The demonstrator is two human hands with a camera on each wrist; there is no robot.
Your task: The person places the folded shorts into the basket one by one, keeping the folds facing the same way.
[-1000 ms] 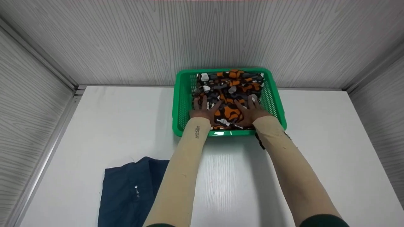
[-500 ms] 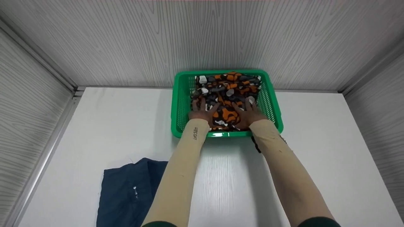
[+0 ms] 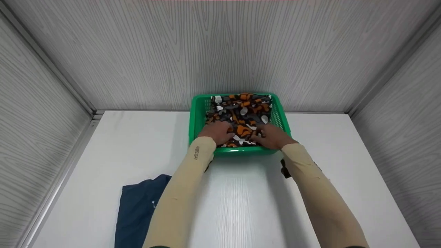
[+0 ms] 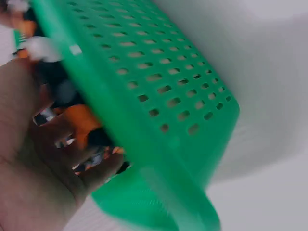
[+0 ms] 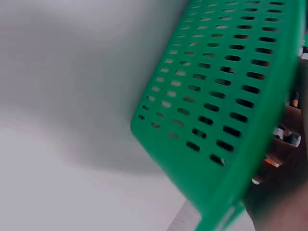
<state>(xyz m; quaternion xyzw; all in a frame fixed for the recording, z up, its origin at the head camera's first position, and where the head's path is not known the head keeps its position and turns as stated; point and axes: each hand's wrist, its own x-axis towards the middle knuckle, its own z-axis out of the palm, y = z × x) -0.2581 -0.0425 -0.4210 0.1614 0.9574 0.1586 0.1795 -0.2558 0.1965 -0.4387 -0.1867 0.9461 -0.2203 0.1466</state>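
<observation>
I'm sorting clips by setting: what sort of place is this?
Probably a panelled work booth: wood-grain panels on three sides of a white table, with a green basket of patterned cloth.

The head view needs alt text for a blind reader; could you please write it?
A person's left hand and right hand reach into a green basket of orange-and-black patterned cloth on a white table; dark blue cloth lies by the left sleeve.
</observation>
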